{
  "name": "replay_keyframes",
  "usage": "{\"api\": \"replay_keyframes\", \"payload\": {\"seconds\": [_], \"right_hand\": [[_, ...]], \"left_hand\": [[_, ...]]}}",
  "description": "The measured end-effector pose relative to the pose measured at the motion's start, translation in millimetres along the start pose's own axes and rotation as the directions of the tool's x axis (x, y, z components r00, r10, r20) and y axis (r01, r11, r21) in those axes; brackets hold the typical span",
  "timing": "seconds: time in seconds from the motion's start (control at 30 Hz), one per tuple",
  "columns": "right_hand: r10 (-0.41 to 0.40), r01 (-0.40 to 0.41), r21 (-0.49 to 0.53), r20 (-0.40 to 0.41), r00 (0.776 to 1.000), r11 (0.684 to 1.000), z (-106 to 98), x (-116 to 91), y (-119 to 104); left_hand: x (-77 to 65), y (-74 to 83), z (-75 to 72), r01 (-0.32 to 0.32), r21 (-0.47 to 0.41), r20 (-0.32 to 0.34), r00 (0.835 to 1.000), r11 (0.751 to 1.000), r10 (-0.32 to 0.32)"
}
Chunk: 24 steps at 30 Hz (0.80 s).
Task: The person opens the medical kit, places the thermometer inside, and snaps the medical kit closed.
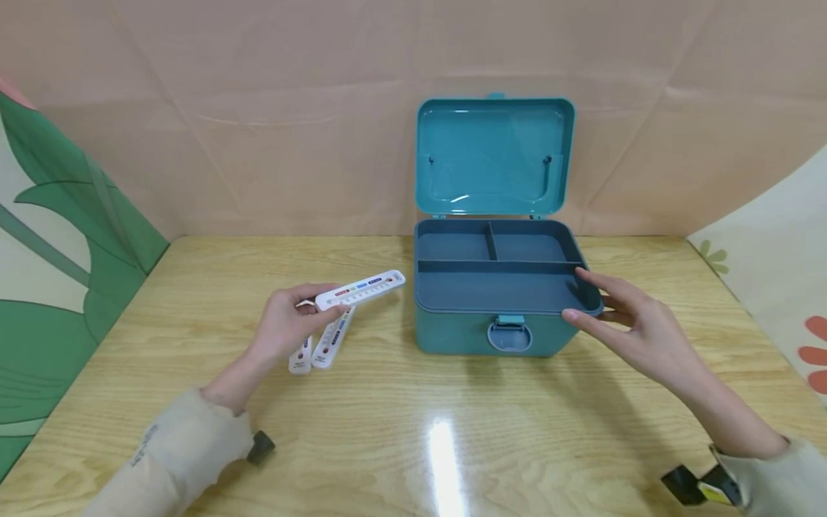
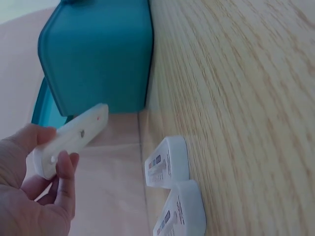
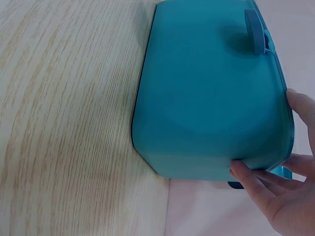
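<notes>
My left hand (image 1: pixel 287 321) pinches a white flat thermometer (image 1: pixel 371 287) between thumb and fingers, raised left of the teal box; its plain back (image 2: pixel 78 135) faces the left wrist view. Beneath it two more white thermometers (image 1: pixel 332 341) lie on the table, partly covered by the hand and the held one. The teal storage box (image 1: pixel 452 334) stands with its lid (image 1: pixel 494 154) raised. Inside sits a dark blue divided tray (image 1: pixel 491 287). With fairly straight fingers, my right hand (image 1: pixel 636 327) touches the box's front right corner, thumb on the front rim, other fingers along the right side.
A round latch (image 1: pixel 509 336) hangs on the box's front. The wooden table (image 1: pixel 362 445) meets a beige cloth wall (image 1: pixel 291 143) behind the box. Panels with printed leaves (image 1: pixel 39 345) and flowers (image 1: pixel 815 355) stand at either side.
</notes>
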State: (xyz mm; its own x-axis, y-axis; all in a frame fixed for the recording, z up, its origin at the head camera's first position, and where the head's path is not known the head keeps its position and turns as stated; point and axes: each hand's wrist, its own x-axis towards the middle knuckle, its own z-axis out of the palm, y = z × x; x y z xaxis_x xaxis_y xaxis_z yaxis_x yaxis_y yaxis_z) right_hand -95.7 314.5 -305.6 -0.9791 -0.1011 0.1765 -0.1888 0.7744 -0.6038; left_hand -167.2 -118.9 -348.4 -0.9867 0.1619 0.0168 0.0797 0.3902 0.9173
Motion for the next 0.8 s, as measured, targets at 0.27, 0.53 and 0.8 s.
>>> {"api": "replay_keyframes", "payload": {"seconds": [0.27, 0.53, 0.8], "right_hand": [[0.000, 0.000, -0.002, -0.005, 1.000, 1.000, 0.5, 0.2, 0.2], [0.005, -0.005, -0.004, -0.002, 1.000, 1.000, 0.7, 0.1, -0.1], [0.002, -0.002, -0.006, -0.008, 1.000, 1.000, 1.1, 0.4, 1.0]], "left_hand": [[-0.1, -1.6, -5.6, -0.032, -0.030, 0.027, 0.999, 0.999, 0.033], [0.7, -3.3, -11.3, -0.075, -0.070, 0.019, 0.997, 0.995, 0.077], [1.5, 0.3, -21.4, -0.110, -0.087, 0.042, 0.993, 0.990, 0.114]]}}
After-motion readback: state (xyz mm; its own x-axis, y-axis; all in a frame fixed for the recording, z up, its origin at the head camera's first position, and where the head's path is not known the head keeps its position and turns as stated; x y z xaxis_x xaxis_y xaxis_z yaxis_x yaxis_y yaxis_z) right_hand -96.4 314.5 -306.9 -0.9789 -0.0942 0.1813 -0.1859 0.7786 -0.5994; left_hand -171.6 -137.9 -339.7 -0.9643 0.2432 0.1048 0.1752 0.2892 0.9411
